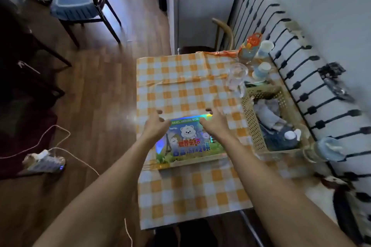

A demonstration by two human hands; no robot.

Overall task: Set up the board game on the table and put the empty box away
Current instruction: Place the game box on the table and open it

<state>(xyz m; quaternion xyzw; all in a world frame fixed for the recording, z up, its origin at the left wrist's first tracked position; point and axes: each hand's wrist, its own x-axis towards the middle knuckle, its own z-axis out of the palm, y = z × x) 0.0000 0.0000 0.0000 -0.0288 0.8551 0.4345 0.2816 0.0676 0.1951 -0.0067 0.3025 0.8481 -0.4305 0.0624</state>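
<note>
Game box (188, 142) flat on table, between both open hands.

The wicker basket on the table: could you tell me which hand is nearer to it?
Right. The right hand is over the game box beside the wicker basket; the left hand is over the box's far side.

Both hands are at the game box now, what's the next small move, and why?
Probably close both hands on the box's far corners and lift the lid: the game box lies flat and shut on the checked cloth, left hand and right hand spread over it.
</note>
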